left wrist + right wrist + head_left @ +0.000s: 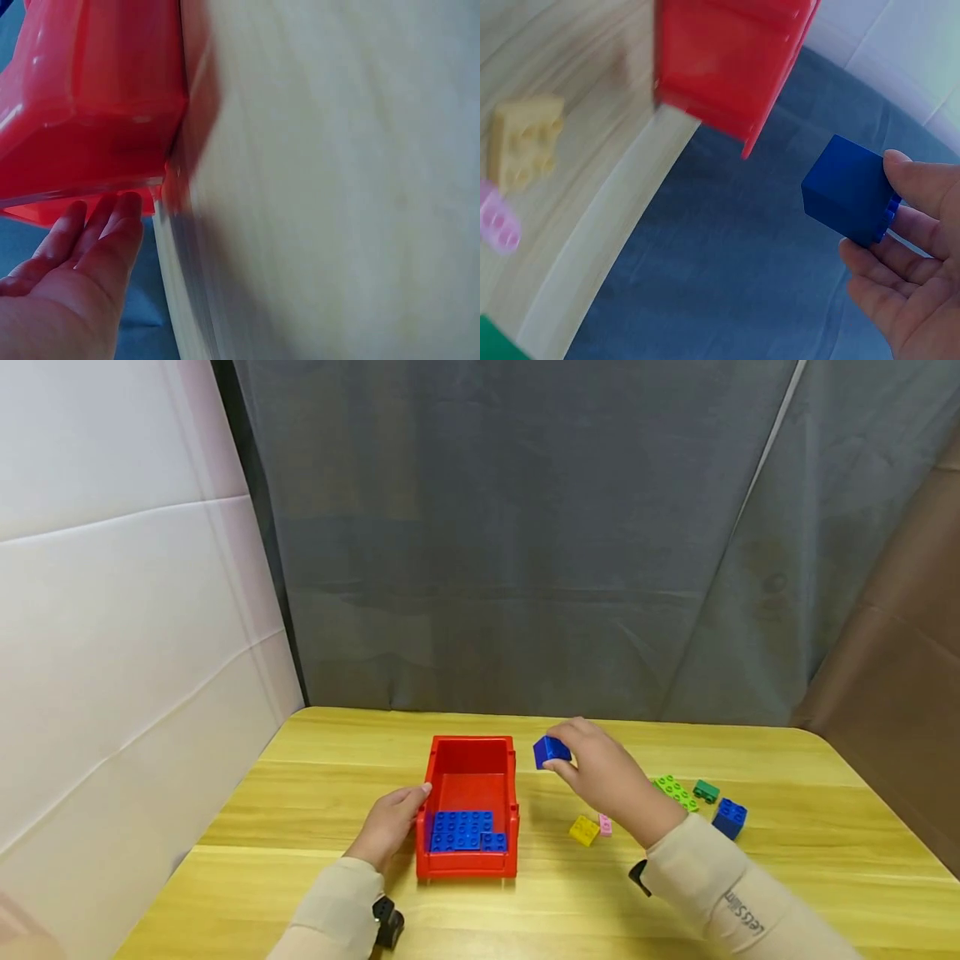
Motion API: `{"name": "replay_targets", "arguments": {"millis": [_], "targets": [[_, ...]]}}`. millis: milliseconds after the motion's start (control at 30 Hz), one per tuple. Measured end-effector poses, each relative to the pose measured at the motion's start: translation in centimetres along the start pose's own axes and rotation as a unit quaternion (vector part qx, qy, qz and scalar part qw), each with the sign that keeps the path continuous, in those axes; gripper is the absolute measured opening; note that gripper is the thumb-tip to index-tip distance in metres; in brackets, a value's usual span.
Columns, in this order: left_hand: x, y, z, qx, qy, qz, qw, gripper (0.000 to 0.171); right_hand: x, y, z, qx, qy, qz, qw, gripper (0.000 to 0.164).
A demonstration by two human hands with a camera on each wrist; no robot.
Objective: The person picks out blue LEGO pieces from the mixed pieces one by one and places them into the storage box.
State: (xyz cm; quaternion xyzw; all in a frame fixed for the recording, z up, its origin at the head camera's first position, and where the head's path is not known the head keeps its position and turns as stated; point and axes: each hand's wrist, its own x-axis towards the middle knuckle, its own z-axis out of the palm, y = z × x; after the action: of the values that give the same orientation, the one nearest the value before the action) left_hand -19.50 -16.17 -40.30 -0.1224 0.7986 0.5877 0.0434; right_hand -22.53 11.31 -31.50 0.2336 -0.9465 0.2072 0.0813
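Note:
A red bin (467, 865) stands on the table with several blue toy bricks (461, 831) in its near part. My left hand (391, 822) is at the bin's left side, thumb tip at the rim. In the left wrist view its fingers (124, 206) reach nearly straight to the outer wall. Held above the table, just right of the bin, is a blue brick (551, 752). My right hand (600, 768) pinches that brick between thumb and fingers. In the right wrist view its studs face the palm.
Right of the bin lie a yellow brick (584, 830) and a pink brick (605, 825). Farther right are a lime green brick (677, 793), a dark green piece (706, 791) and another blue brick (730, 818). A grey curtain (487, 543) hangs behind the table.

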Motion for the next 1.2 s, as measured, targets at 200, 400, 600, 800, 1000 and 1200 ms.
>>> {"name": "replay_targets", "arguments": {"millis": [200,400,600,800,1000,1200], "targets": [[0.0,0.1,0.1,0.003,0.0,-0.001,1.0,0.058,0.3,-1.5,0.8,0.023,-0.001,0.002,1.0,0.042],[-0.1,0.2,0.2,-0.001,-0.001,-0.004,1.0,0.059,0.7,-2.7,1.6,0.034,-0.008,-0.003,0.999,0.042],[-0.1,0.1,0.3,0.001,0.001,-0.005,1.0,0.059,1.1,-3.6,2.2,0.04,-0.021,-0.006,0.999,0.044],[-0.2,0.1,0.5,0.003,0.001,-0.005,1.0,0.058,1.6,-4.2,2.9,0.047,-0.029,-0.02,0.998,0.043],[-0.3,0.3,0.6,0.004,0.0,-0.005,1.0,0.058,2.1,-4.9,3.6,0.051,-0.04,-0.024,0.998,0.045],[-0.3,0.3,0.8,0.0,0.0,-0.002,1.0,0.057,2.6,-5.4,4.2,0.048,-0.06,-0.014,0.997,0.047]]}}
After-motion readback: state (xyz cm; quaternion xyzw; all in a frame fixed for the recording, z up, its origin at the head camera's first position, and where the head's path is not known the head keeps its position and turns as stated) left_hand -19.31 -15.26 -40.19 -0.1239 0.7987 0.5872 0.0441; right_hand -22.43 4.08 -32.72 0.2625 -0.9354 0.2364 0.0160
